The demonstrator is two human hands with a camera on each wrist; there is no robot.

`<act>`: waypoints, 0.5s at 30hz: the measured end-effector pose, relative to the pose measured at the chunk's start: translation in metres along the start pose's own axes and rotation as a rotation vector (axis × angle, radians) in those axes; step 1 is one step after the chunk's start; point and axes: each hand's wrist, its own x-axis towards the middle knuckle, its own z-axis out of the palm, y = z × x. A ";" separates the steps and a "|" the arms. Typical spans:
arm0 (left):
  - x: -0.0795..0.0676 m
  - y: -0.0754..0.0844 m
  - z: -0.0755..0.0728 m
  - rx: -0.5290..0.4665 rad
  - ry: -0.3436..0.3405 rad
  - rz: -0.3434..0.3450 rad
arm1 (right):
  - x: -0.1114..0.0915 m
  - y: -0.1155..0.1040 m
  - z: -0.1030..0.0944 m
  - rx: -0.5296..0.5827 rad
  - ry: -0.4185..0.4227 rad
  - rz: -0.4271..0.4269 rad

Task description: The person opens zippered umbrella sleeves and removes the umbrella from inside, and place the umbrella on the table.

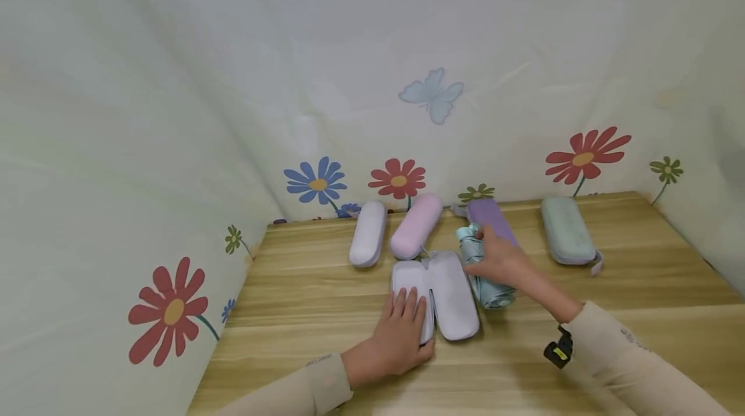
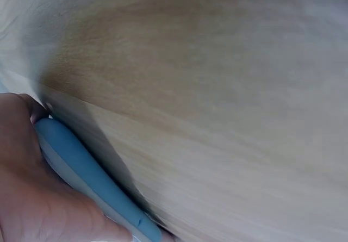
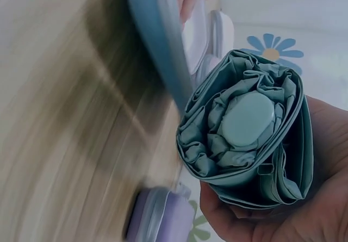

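An eyeglass case (image 1: 455, 299), pale inside and blue outside, lies unfolded on the table. My left hand (image 1: 398, 332) rests across its left half with the fingers extended over the lining. In the left wrist view, the blue shell (image 2: 89, 174) shows beside the hand. My right hand (image 1: 503, 257) grips a rolled teal folding umbrella (image 1: 495, 293) just right of the case, thumb and fingers round its upper part. The right wrist view looks at one end of the umbrella (image 3: 247, 119), with its bunched fabric and pale rounded tip.
Behind stand a white case (image 1: 368, 235), a pink case (image 1: 416, 225) and a purple case (image 1: 491, 217), partly covered by the right hand. A green case (image 1: 567, 231) with a strap lies farther right. A flower-printed sheet (image 1: 349, 112) hangs behind the wooden table (image 1: 308, 299).
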 end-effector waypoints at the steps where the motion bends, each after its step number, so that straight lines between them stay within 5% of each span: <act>1: -0.001 -0.001 0.001 -0.003 -0.005 -0.002 | 0.000 0.002 -0.001 -0.016 -0.003 0.004; 8: -0.004 -0.008 0.001 0.042 0.011 0.002 | -0.007 0.015 0.000 -0.058 -0.035 0.021; 15: -0.004 -0.006 -0.015 0.054 -0.048 0.011 | -0.014 0.026 0.020 -0.139 -0.141 0.014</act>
